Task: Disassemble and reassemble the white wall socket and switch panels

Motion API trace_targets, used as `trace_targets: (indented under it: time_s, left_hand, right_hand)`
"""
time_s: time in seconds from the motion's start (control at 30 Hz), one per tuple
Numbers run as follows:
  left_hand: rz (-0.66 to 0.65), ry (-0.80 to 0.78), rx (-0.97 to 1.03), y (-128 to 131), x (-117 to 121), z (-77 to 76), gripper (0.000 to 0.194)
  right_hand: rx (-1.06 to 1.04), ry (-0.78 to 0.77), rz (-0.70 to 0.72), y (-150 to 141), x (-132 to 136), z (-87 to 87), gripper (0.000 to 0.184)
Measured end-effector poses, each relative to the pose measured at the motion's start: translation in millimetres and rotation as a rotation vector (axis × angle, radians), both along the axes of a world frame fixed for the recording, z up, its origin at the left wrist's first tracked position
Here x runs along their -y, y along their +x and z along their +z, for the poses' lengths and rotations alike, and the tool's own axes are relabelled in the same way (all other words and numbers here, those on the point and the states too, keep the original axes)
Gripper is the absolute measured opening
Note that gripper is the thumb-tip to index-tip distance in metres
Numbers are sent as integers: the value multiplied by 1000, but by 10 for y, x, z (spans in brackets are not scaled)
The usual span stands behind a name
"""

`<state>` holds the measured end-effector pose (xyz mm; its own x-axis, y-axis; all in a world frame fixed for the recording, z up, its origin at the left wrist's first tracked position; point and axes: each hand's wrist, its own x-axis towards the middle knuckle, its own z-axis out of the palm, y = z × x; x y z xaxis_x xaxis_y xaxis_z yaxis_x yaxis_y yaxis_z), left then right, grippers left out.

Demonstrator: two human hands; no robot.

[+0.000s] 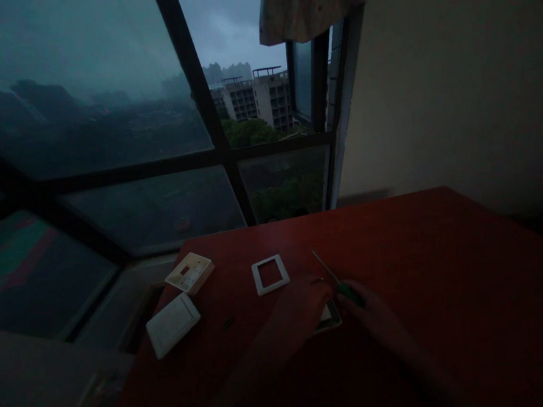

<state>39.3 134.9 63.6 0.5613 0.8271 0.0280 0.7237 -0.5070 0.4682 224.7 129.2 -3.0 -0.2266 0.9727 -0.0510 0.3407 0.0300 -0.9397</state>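
In my right hand (367,309) is a screwdriver (348,291) with a green handle, its thin metal shaft pointing up and to the left. My left hand (310,304) is closed, fingers curled, just left of the handle. A small thin dark piece shows by its fingertips, too dim to name. Partly covered by the left hand is a pale square-rimmed part (332,321) with a dark inside, lying on the table. Behind the left hand a white square frame (257,280) with an open middle lies flat.
At the left edge of the red-brown table (396,231) sit a pale square box (195,275) with a cut-out and a white cover plate (172,324). A few small dark pieces, perhaps screws (227,322), lie nearby. Windows (128,114) stand beyond; the light is dim.
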Motion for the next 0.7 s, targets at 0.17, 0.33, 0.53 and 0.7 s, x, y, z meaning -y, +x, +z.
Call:
trace_targets:
  time_s: [0.17, 0.33, 0.53, 0.7]
  left_hand:
    - [-11, 8, -18, 12, -25, -35, 24]
    - [-13, 22, -20, 8, -25, -37, 25]
    - [-21, 46, -18, 21, -20, -27, 22]
    - [-33, 69, -29, 41, -9, 21, 18]
  right_hand:
    - [13, -5, -14, 8, -16, -50, 29]
    - [3, 0, -2, 10, -21, -54, 30]
    - [-14, 6, 7, 0, -20, -35, 30]
    - [-21, 7, -6, -1, -5, -17, 28]
